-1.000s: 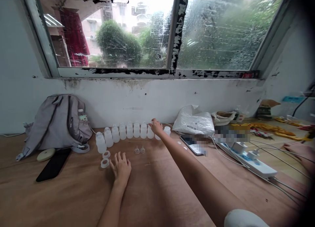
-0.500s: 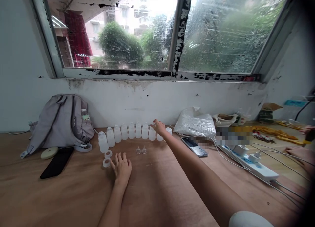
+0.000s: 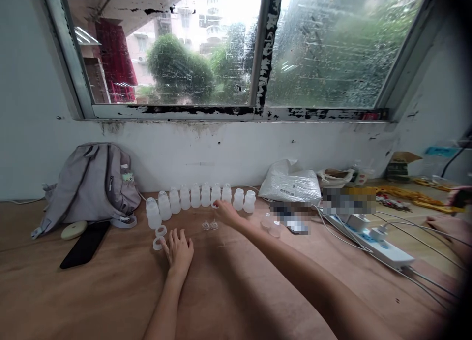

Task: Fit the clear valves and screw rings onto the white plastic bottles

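Observation:
My left hand (image 3: 178, 250) rests on the wooden table, fingers spread. Its thumb side is beside the nearer of two white ring collars (image 3: 158, 243). My right hand (image 3: 225, 213) reaches in front of the row of milky plastic bottles (image 3: 185, 197), fingertips near the base of one. Blur and small size hide whether it holds anything. Two bottles at the right end (image 3: 238, 200) have open wide mouths; the others have narrower tops. Two clear nipple-shaped pieces (image 3: 210, 225) lie just below my right hand. Two clear caps (image 3: 270, 225) lie beyond my right forearm.
A grey backpack (image 3: 92, 187) leans on the left, with a black phone (image 3: 85, 245) and a round cream item (image 3: 73, 229). To the right are a silver bag (image 3: 291, 182), a phone (image 3: 297, 226) and a power strip (image 3: 387, 251) with cables. Another person's hand (image 3: 448, 229) is far right.
My right hand has left the tops of the bottles near the right end and moved left and towards me. The clear caps now show past my forearm. My left hand stays in place.

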Demonstrator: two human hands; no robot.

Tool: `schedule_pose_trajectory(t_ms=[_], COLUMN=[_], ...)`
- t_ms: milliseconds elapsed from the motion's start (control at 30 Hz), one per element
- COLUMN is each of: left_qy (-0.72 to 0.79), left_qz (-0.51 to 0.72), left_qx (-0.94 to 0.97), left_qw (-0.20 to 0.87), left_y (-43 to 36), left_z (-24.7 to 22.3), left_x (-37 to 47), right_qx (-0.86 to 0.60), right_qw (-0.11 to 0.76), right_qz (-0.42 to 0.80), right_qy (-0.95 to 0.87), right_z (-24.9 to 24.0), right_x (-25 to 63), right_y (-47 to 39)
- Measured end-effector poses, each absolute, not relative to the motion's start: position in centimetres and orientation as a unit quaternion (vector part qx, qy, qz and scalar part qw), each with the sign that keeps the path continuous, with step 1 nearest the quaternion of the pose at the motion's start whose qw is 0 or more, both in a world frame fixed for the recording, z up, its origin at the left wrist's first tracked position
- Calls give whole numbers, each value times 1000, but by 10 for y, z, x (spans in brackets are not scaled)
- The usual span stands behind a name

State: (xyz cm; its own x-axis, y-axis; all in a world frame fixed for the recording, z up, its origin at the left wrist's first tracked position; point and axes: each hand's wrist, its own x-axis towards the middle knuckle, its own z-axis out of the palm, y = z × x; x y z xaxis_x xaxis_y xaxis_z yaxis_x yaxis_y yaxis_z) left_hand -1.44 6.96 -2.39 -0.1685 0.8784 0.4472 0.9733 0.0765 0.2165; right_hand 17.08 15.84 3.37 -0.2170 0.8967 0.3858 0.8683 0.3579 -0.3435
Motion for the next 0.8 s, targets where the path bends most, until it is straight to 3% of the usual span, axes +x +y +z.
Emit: schedule_pose_trajectory(t_ms=[200,467,567,667,800], left_qy=[-743,-508,-456,-497,-584], left_qz=[-246,-333,-337,-348,-321], left_qx=[-615,-788,-814,-789,-743], left_qw=[93,-103,-125,-97,-59], left_y=[73,52,44,44,53], left_z=[-25,-16,-14,-18,-28], left_x=[-23,18,29,29,21], right_qx=[-536,-465,-475,-493,-484], right_qw=[320,447,500,515,473], right_qz=[80,167,234,255,241], right_qy=[-777,-746,-685,-653,-696], right_z=[-29,-36,-36,-34,-32], right_x=[165,183,186,187,185], right_y=[118,89,76,68,65])
